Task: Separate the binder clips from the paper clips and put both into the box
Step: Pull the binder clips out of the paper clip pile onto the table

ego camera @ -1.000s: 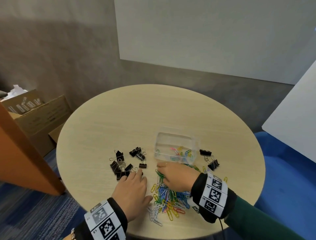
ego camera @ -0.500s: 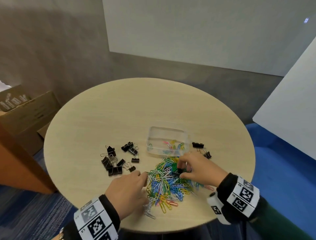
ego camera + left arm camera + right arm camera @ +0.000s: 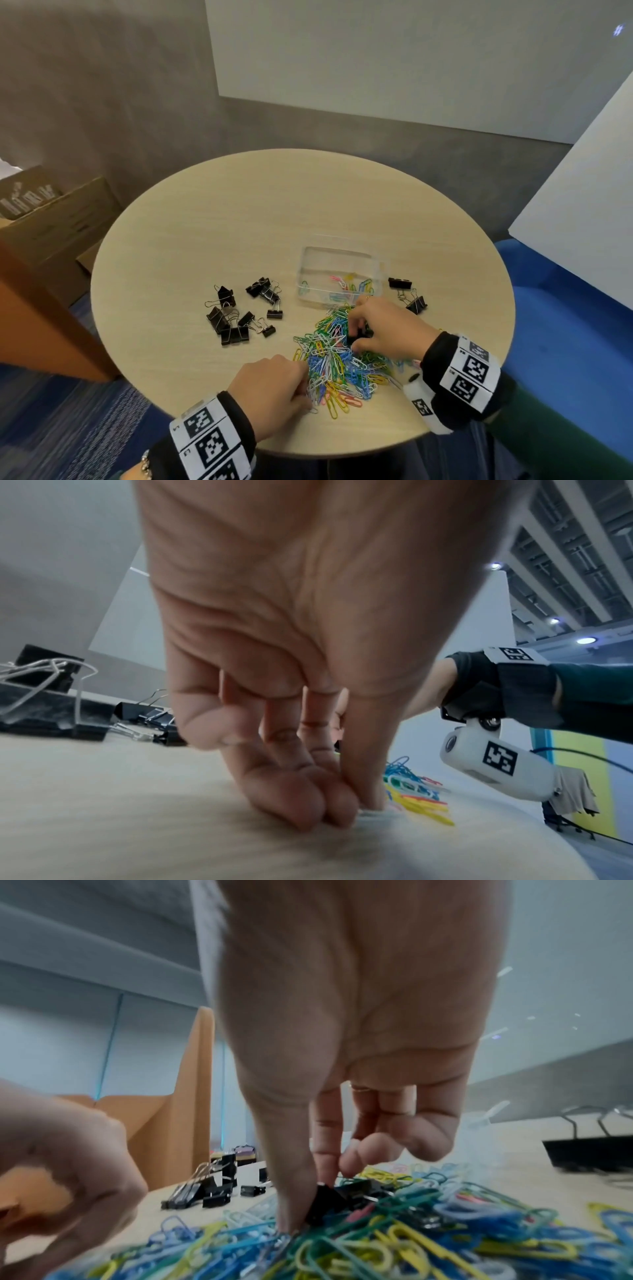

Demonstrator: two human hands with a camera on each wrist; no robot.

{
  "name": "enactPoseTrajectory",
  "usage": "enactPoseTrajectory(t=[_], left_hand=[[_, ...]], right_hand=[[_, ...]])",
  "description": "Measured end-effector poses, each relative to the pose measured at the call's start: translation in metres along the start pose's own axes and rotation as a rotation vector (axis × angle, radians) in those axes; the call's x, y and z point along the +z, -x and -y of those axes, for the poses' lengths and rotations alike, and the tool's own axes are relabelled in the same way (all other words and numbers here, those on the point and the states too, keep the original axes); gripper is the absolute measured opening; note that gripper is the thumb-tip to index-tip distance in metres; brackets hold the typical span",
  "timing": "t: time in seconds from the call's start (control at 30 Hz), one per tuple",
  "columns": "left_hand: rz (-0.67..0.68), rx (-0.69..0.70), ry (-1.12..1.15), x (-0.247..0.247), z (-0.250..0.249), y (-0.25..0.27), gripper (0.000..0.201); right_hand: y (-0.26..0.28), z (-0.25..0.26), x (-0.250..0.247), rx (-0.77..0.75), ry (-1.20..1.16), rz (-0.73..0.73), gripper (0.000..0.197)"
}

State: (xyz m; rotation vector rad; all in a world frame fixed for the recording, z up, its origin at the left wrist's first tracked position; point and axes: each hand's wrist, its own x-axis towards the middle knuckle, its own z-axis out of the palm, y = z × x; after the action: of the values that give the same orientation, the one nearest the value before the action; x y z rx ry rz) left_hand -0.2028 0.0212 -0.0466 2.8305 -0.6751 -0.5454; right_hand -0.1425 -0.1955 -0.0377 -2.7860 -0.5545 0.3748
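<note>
A heap of coloured paper clips (image 3: pixel 337 363) lies at the table's near side. My right hand (image 3: pixel 357 335) reaches into the heap's far part, and its thumb and forefinger pinch a black binder clip (image 3: pixel 327 1200) half buried there. My left hand (image 3: pixel 304 390) is at the heap's near left edge, where thumb and fingertips (image 3: pixel 308 808) press together on pale paper clips (image 3: pixel 378 813) against the tabletop. The clear plastic box (image 3: pixel 342 255) stands just beyond the heap with a few paper clips inside.
Several black binder clips (image 3: pixel 236 320) lie in a group left of the box, and two more binder clips (image 3: pixel 409 294) lie to its right. The round wooden table (image 3: pixel 239 212) has a near edge close to my wrists. Cardboard boxes (image 3: pixel 51 219) stand on the floor at left.
My right hand moved from the box's front wall to the heap's far part and pinched a black binder clip. My left hand drew back from the binder clip group to the heap's near edge.
</note>
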Motion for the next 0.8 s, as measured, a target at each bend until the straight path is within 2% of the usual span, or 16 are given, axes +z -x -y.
enactPoseTrajectory(t=[0.1,0.3,0.4,0.57,0.6,0.7,0.8], left_hand=[[-0.018,-0.013,-0.008,0.004,0.001,-0.002,0.014],[-0.04,0.002,0.027,0.007,0.003,-0.004,0.011],[-0.046,0.007,0.029,0.007,0.003,-0.004,0.012],[-0.036,0.002,0.018,0.007,0.003,-0.004,0.012],[-0.034,0.001,0.014,0.007,0.002,-0.004,0.012],[-0.028,-0.001,0.02,0.008,0.002,-0.004,0.013],[-0.023,0.002,0.03,0.008,0.003,-0.004,0.014]], right_hand=[[0.002,-0.004,-0.008,0.003,-0.123,-0.004,0.016],[0.005,-0.022,-0.028,0.023,-0.348,-0.114,0.01],[0.002,-0.027,-0.03,0.091,-0.462,-0.102,0.02],[-0.001,-0.021,-0.021,0.221,-0.824,-0.112,0.028],[-0.002,-0.02,-0.019,0.223,-0.772,-0.113,0.028],[-0.001,-0.019,-0.009,0.21,-0.334,-0.091,0.024],[-0.002,-0.017,-0.002,0.202,-0.059,-0.025,0.04]])
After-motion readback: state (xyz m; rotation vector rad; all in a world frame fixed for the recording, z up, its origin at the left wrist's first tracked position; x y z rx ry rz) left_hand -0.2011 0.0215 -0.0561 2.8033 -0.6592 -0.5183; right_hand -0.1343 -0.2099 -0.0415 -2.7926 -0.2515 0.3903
